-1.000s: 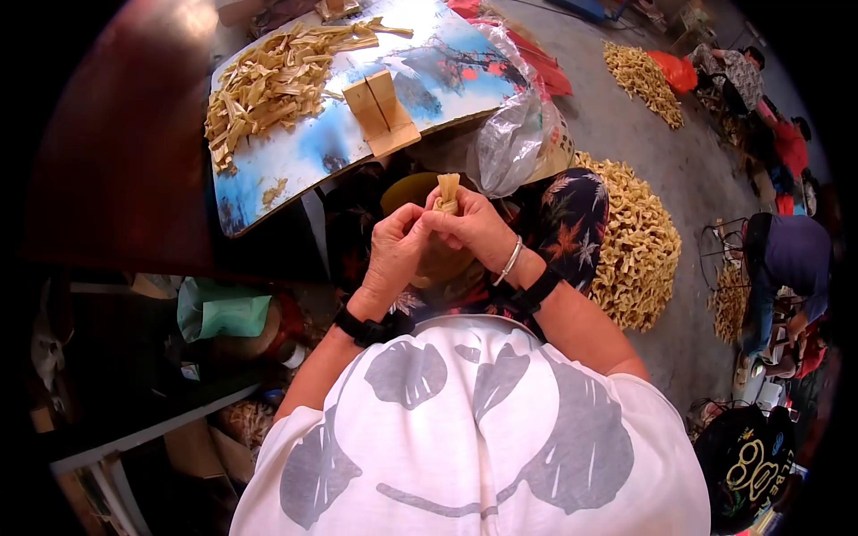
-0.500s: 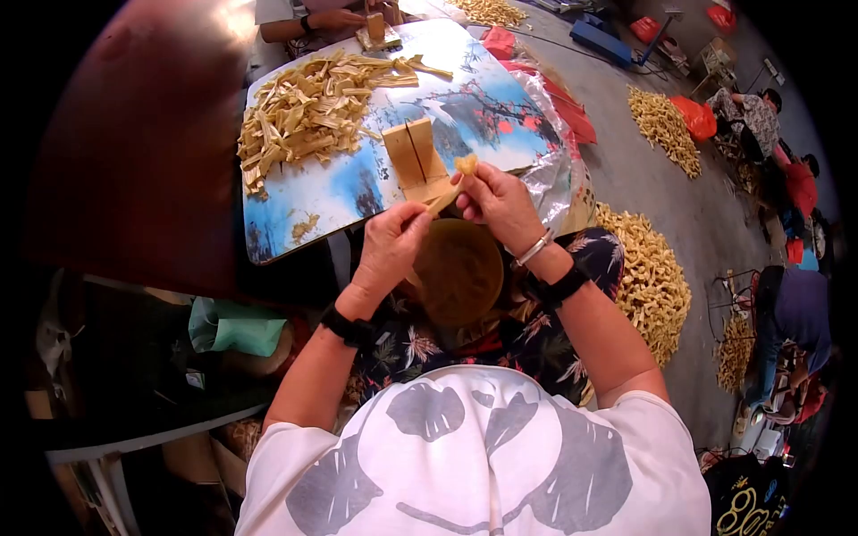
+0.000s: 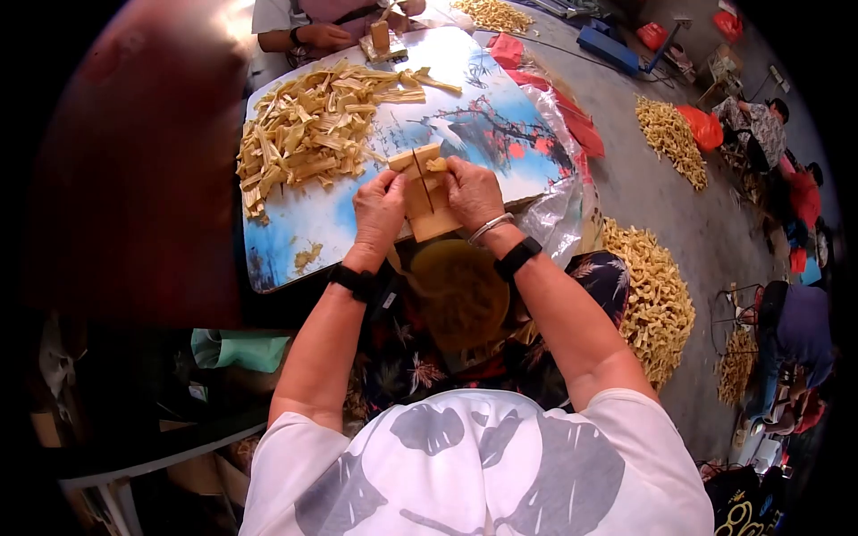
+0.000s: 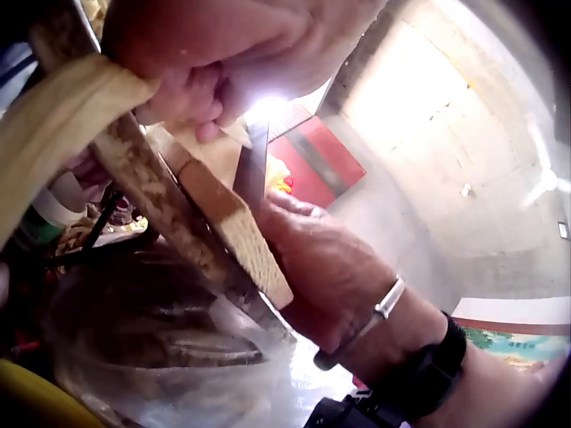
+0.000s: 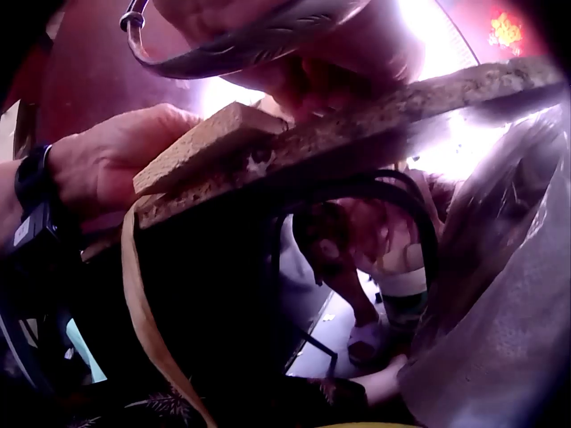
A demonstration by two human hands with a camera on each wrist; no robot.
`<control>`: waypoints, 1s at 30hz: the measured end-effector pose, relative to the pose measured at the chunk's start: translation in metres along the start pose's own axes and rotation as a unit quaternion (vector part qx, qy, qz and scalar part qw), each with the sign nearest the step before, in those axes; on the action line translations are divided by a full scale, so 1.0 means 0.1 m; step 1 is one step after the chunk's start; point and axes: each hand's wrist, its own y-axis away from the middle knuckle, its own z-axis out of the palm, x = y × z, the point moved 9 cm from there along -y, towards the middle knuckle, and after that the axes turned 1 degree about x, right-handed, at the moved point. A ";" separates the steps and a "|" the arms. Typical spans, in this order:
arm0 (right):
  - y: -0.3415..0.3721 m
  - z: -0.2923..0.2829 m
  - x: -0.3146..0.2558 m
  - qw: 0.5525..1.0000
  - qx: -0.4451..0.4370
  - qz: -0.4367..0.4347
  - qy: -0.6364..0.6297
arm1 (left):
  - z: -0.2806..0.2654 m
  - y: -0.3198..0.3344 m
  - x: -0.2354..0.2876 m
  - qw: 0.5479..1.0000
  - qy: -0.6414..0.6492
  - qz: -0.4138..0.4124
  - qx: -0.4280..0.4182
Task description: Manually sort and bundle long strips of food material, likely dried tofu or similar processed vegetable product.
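Observation:
A pale yellow, flat strip with a knotted end (image 3: 436, 164) lies across the wooden stand (image 3: 435, 223), whose upright part has a thin dark blade (image 4: 254, 165) in it. My right hand (image 3: 476, 192) pinches the knotted end on the right of the blade. On the left side, my left hand (image 3: 380, 214) grips the strip with thumb and fingers. Its loose tail (image 5: 147, 321) hangs down past the table edge in the right wrist view. Fingers hide the middle of the strip.
Loose strips (image 3: 308, 129) are heaped on the painted tabletop (image 3: 349, 237). A yellowish bowl (image 3: 460, 295) sits below its edge, near my lap. Knotted pieces (image 3: 657, 299) form a big floor pile at right, by a clear plastic bag (image 3: 561, 223). Another person's hand (image 3: 323, 36) is across the table.
Both hands have moved from over the lap, where they held the knotted piece together, forward to the wooden stand. They have spread apart along the strip, one each side of the blade.

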 end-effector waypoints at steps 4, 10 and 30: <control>0.11 -0.13 0.11 0.997 -0.046 0.044 -0.046 | -0.01 0.04 -0.31 0.975 0.172 -0.125 -0.068; 0.73 -0.42 -0.22 0.986 -0.116 0.007 -0.122 | -0.09 0.61 0.08 0.907 0.373 -0.166 -0.106; 1.90 -0.80 -0.85 0.973 -0.042 -0.064 -0.218 | 0.44 2.05 0.14 0.876 0.226 -0.267 -0.332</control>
